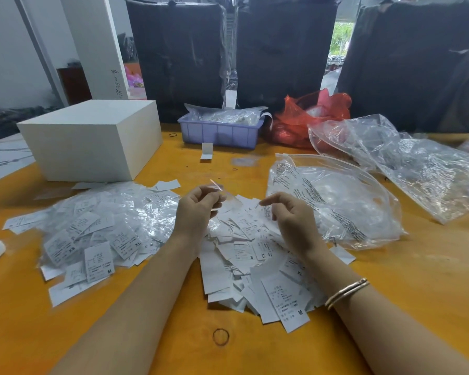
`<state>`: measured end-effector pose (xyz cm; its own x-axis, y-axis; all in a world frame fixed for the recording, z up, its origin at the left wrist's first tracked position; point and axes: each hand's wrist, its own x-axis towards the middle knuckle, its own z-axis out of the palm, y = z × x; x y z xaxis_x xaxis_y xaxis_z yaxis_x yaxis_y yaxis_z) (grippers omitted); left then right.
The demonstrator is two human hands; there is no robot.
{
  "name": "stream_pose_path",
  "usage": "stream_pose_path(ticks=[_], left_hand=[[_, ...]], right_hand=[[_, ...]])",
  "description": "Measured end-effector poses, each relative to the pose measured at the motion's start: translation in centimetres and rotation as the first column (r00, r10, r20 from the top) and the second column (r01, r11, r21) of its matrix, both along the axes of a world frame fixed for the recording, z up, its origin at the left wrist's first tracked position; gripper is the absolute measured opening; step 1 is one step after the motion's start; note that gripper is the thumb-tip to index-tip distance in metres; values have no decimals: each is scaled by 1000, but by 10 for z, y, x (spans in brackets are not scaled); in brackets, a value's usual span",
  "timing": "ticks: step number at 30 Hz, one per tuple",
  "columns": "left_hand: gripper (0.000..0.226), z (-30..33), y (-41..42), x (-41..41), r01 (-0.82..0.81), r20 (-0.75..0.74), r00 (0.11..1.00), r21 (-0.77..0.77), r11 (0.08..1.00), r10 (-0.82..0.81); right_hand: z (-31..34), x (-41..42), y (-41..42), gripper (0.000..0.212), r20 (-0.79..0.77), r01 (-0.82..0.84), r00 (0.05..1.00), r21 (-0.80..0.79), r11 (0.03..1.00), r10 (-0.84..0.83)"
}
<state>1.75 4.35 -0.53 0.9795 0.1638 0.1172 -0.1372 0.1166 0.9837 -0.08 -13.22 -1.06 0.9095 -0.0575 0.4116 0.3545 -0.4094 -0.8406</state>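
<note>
- the left hand (pixel 198 209) pinched a small clear plastic bag (pixel 219 189) just above the pile of white paper tags (pixel 244 253) on the orange counter (pixel 173 334).
- the right hand (pixel 290 215) hung near it, fingers curled; i could not tell if it held anything.

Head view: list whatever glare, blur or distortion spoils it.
Head view, wide-angle bending bows the white box and the table; head view, glare streaks the large clear bag and the bagged labels; head view, the small clear bag pinched by the left hand is see-through and slightly smeared; head view, the window gap behind is washed out; size letters on loose labels stay readable.
</note>
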Motion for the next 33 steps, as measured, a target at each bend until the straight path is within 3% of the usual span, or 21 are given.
stream_pose_path(ticks=[2, 4, 5, 7, 11, 15, 17, 21, 27, 33], left_hand=[[17, 0, -1, 0, -12, 18, 1000, 44, 999, 12], [12, -1, -3, 0, -23, 31, 999, 75, 997, 21], [10, -1, -3, 0, -23, 32, 999, 80, 997, 20], [8, -2, -4, 0, -3, 38, 999, 87, 996, 0], [13, -3, -2, -1, -17, 132, 991, 154, 988, -3], [12, -4, -2, -3, -136, 352, 936, 389, 911, -10], [11, -5, -2, -5, -201, 432, 902, 473, 858, -27], [12, -4, -2, -7, -304, 537, 842, 557, 773, -55], [15, -3, -5, -11, -325, 575, 806, 632, 703, -145], [16, -2, -7, -13, -301, 571, 797, 658, 690, -197]], right_hand=[[-3, 1, 5, 22, -10, 30, 999, -342, 939, -35], [-6, 2, 9, 39, -21, 72, 994, -635, 769, -111], [-5, 2, 12, 45, -16, 88, 990, -705, 704, -139], [-4, 2, 16, 49, -29, 85, 987, -735, 673, -157], [-3, 3, 18, 31, -135, 17, 984, -565, 825, -112], [0, 2, 12, 7, -258, -21, 966, -129, 991, -13], [3, 2, 5, 3, -291, -5, 956, 108, 994, 37], [11, 3, -8, 15, -241, 52, 970, 370, 928, 42], [17, 0, -9, 7, -68, -93, 984, 598, 796, 165], [16, -1, -4, 10, 62, -243, 968, 485, 840, 244]])
